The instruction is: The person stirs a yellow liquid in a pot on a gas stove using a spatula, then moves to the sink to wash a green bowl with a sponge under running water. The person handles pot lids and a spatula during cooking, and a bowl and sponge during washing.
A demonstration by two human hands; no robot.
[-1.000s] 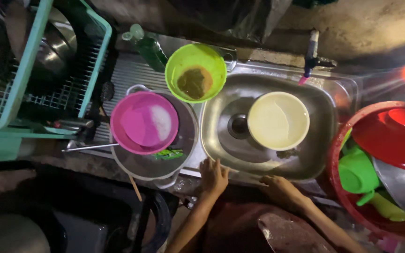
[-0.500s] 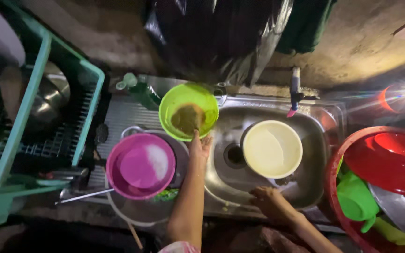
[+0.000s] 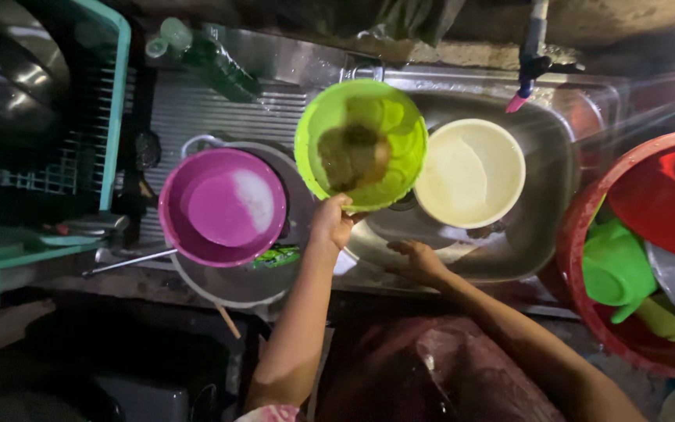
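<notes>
My left hand (image 3: 331, 221) grips the near rim of a lime green bowl (image 3: 361, 144), which holds brownish dirty water and is lifted over the left edge of the steel sink (image 3: 541, 234). My right hand (image 3: 419, 260) rests with spread fingers on the sink's front edge and holds nothing. A cream bowl (image 3: 470, 172) sits in the sink basin, just right of the green bowl. A magenta bowl (image 3: 223, 206) rests on a steel pot (image 3: 236, 277) to the left on the drainboard.
A teal dish rack (image 3: 111, 117) with steel pots stands at the left. A red basin (image 3: 587, 312) at the right holds a red bowl, a green cup and steel ware. A tap (image 3: 533, 55) hangs over the sink's back, and a green bottle (image 3: 212, 59) lies on the drainboard.
My left hand reached from the sink's front edge to the green bowl, took its rim and lifted it toward the sink. My right hand stayed on the front edge.
</notes>
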